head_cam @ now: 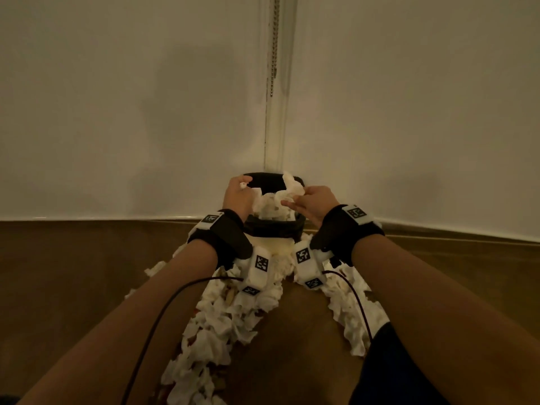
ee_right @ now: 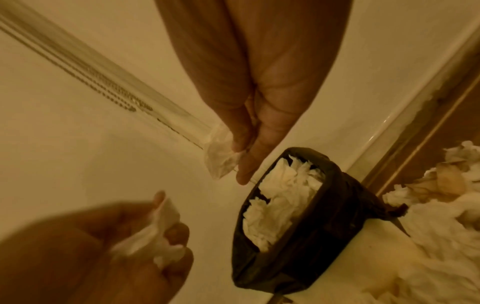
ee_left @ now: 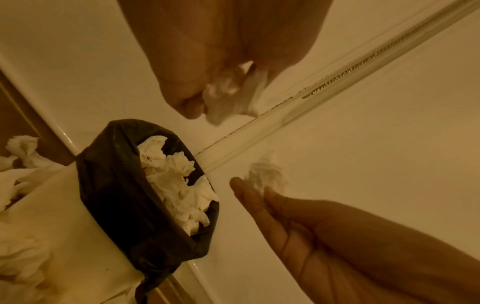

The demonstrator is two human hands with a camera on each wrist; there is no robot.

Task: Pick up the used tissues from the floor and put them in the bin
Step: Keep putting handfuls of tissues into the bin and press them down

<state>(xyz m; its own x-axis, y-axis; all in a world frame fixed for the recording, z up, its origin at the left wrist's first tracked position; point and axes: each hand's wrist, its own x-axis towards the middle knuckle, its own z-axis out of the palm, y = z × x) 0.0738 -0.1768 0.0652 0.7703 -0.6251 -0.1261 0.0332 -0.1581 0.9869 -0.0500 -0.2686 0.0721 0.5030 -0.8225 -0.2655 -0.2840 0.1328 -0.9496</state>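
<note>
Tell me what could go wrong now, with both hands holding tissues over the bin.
The bin already looks nearly full, so tissues dropped from the left hand or right hand may roll off the heap. The black liner sits loosely and could slip if pressed. The wrist cables trail over the floor tissues and might drag them.

Bin (head_cam: 273,229) body behind wrists; floor tissues (head_cam: 210,331) cut off by bottom edge.

Dim, yellowish light throughout (source unseen); wrist views blur near the hands, perhaps from motion.
</note>
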